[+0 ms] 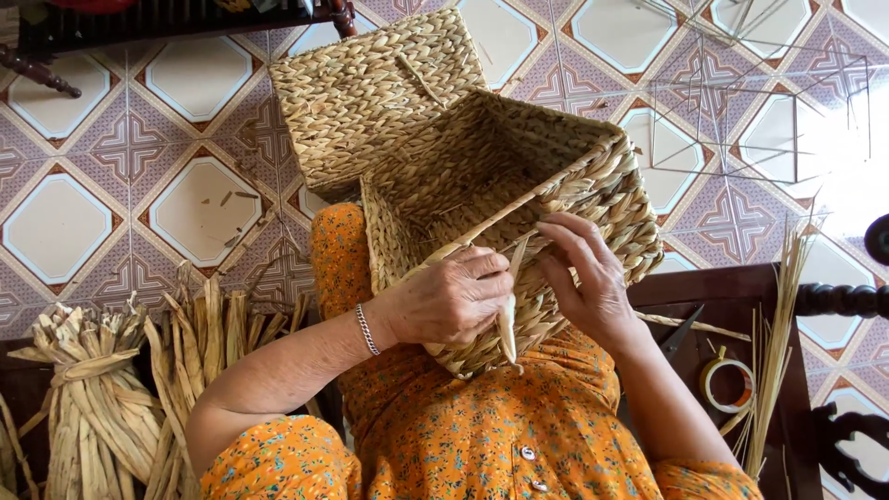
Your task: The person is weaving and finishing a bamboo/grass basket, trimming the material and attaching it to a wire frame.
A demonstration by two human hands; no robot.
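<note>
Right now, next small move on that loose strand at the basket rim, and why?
Probably pull the loose strand snug: it hangs free below the woven basket rim, the left hand pinches its upper end, and the right hand braces the rim beside it.

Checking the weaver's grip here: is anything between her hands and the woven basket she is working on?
Nothing visible. The left hand rests directly on the basket rim, pinching a loose straw strand, and the right hand fingers touch the rim beside it.

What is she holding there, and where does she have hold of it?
A woven basket, held at its rim by the left hand; the right hand touches the rim beside a loose straw strand.
</note>
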